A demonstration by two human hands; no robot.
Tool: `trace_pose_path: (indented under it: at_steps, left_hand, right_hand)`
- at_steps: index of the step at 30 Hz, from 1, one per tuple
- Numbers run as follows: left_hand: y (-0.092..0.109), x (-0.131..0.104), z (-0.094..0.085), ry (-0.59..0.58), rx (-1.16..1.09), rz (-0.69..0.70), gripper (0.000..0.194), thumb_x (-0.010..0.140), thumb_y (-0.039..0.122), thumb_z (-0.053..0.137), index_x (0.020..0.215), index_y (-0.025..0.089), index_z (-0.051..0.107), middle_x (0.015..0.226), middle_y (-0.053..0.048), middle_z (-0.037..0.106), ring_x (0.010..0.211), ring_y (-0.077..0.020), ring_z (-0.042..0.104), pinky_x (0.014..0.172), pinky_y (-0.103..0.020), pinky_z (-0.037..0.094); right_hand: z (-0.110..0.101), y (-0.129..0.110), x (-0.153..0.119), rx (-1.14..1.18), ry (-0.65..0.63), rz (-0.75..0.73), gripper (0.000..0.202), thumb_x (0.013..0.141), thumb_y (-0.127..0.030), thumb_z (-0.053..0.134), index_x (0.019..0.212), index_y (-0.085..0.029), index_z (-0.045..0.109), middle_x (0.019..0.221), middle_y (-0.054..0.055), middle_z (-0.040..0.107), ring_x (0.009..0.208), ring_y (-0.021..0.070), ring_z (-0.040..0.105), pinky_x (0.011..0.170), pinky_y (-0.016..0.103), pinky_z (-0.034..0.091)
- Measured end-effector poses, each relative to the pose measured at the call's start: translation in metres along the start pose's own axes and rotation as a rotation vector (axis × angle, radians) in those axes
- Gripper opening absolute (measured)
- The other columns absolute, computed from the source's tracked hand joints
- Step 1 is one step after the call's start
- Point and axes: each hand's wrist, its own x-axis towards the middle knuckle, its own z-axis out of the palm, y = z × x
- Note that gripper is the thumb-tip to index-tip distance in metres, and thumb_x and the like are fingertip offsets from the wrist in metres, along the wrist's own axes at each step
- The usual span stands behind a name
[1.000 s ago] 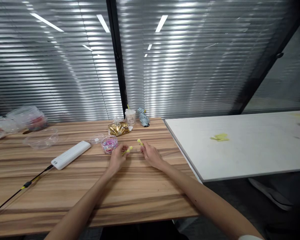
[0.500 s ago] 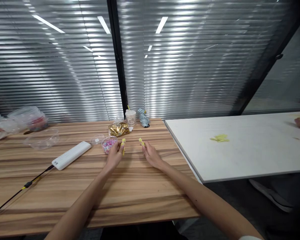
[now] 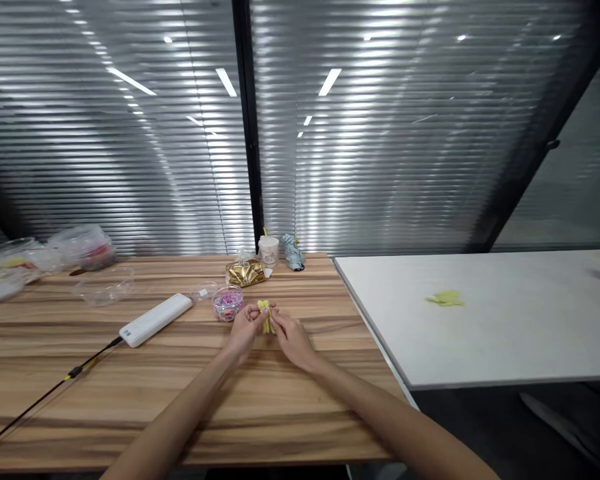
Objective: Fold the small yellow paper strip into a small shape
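Item 1: yellow pcs [image 3: 266, 323], held btw your two hands over the wood worktop [image 3: 280, 427], just R of the tub [image 3: 225, 317]. Looks like 2 side by side; exact no. unclear.
Item 2: your L hand [image 3: 245, 329], fingers gripping the pcs from the L side.
Item 3: your R hand [image 3: 291, 339], fingers pinching same from the R.
Item 4: tub, open, w/ pink & purple bits [image 3: 229, 303], near your L hand; neither hand in it.
Item 5: yellow pile [image 3: 446, 298], on the white worktop [image 3: 480, 353], well apart from both hands.
Status (judged): part-way. Done: pcs in hand & together. Fastened or not: can't tell, your fingers hide part. Left: held pcs not yet down on the wood; pile on the white side not in your hands.
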Motion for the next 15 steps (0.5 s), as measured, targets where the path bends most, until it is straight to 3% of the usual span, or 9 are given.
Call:
trace_pose_path:
  at_steps: [3,5,9,12,15]
  left_hand:
    - [-0.001,0.0,0.0,0.052,0.076,0.044,0.038,0.059,0.041,0.07,0.079,0.014,0.051,0.076,-0.007,0.066,0.07,-0.0173,0.062,0.064,-0.027,0.047]
    - [0.001,-0.007,-0.004,0.057,0.209,0.085,0.037,0.06,0.042,0.068,0.077,0.015,0.049,0.066,-0.003,0.064,0.063,-0.017,0.06,0.058,-0.027,0.046]
    - [0.019,-0.04,-0.027,0.008,0.574,0.213,0.026,0.068,0.041,0.059,0.076,0.017,0.052,0.063,-0.001,0.058,0.06,-0.0143,0.055,0.057,-0.025,0.042]
    - [0.045,-0.07,-0.066,0.077,0.707,0.215,0.025,0.072,0.043,0.054,0.075,0.018,0.053,0.061,0.0,0.056,0.057,-0.0129,0.051,0.052,-0.023,0.039]
    - [0.082,-0.089,-0.129,0.284,0.732,0.079,0.032,0.067,0.048,0.058,0.076,0.019,0.054,0.053,0.003,0.054,0.04,-0.009,0.041,0.038,-0.02,0.028]
  right_hand:
    - [0.001,-0.005,-0.004,-0.143,-0.029,-0.09,0.031,0.089,-0.02,0.034,0.116,-0.019,0.05,0.101,0.007,0.063,0.087,0.0165,0.059,0.074,0.025,0.043]
    - [-0.002,-0.005,-0.007,-0.26,-0.039,-0.153,0.03,0.089,-0.021,0.037,0.115,-0.016,0.051,0.09,0.008,0.065,0.08,0.017,0.059,0.072,0.026,0.042]
    - [-0.005,-0.001,-0.012,-0.339,-0.041,-0.339,0.027,0.089,-0.022,0.036,0.098,-0.018,0.061,0.081,0.007,0.066,0.074,0.0156,0.06,0.072,0.027,0.041]
    - [-0.004,0.005,-0.013,-0.323,-0.039,-0.333,0.027,0.089,-0.022,0.036,0.096,-0.018,0.062,0.084,0.007,0.066,0.077,0.0165,0.06,0.074,0.028,0.041]
    - [-0.001,0.009,-0.013,-0.311,-0.076,-0.272,0.028,0.089,-0.023,0.035,0.096,-0.02,0.062,0.089,0.007,0.066,0.081,0.0184,0.061,0.074,0.029,0.043]
